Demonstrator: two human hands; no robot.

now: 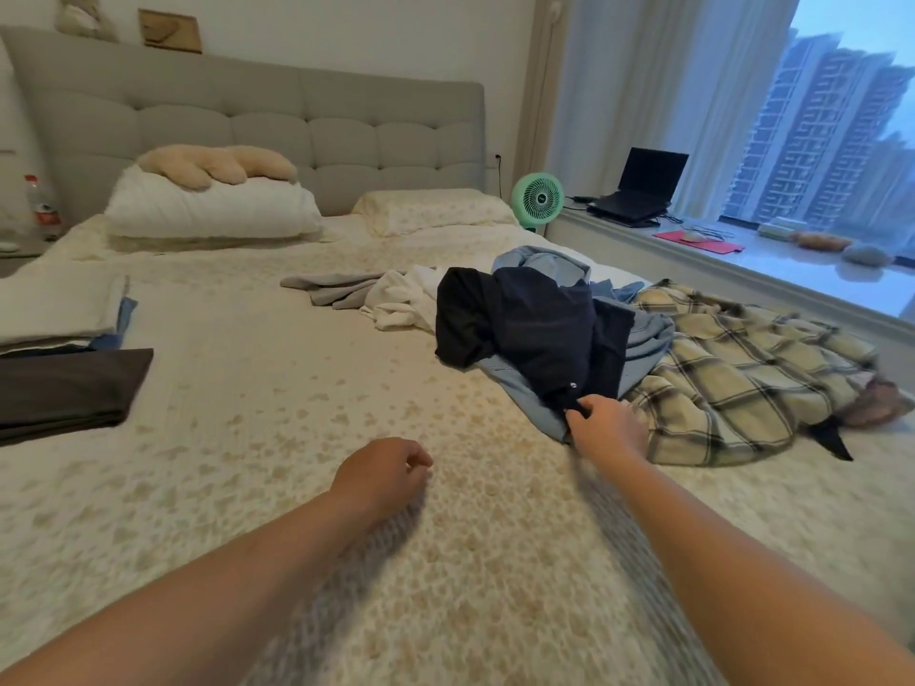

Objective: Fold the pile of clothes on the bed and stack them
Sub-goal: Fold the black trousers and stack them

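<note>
1. Two bare hands reach out over a bed [277, 388] w/ a cream patterned cover; items listed left to right.
2. Far left edge: folded clothes stacked on the bed, a dark brown folded piece [64, 388] in front, white folded pieces [54, 304] behind it.
3. Back left: white pillow [213, 210] w/ a fluffy cream cushion [218, 163] on top, against a grey padded headboard [307, 116].
4. Centre: left hand [383, 475] hovers just above the cover, fingers loosely curled, holding nothing.
5. Right of centre: right hand [606, 425] pinches the near edge of a dark navy garment [534, 329].
6. That navy garment sits on top of the unfolded pile, over a light blue garment [544, 264]; grey cloth [336, 287] and white cloth [401, 299] lie just left of it.
7. Right: plaid checked garment [733, 378] spread beside the pile, touching it.
8. Far right, off the bed: green fan [537, 198], open laptop [643, 185] on the window ledge.
</note>
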